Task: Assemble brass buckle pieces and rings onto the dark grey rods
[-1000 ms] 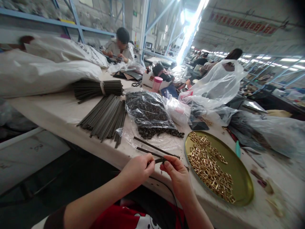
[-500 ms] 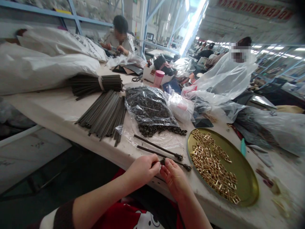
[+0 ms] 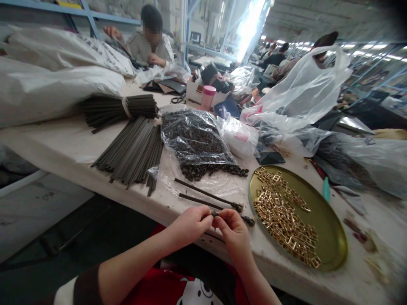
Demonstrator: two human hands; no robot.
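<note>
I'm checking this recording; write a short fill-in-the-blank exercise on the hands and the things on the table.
1. The left hand pinches a dark piece together with the ____ hand.
2. The round tray holds many ____-coloured buckles.
3. As pictured, the strip pile lies to the ____ of the dark-filled bag.
4. The lid of the jar is ____.

Missing words: right; gold; left; pink.

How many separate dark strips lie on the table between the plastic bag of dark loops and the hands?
2: the farther strip, nearest the plastic bag; the nearer strip, partly hidden behind the left hand and right hand.
</note>
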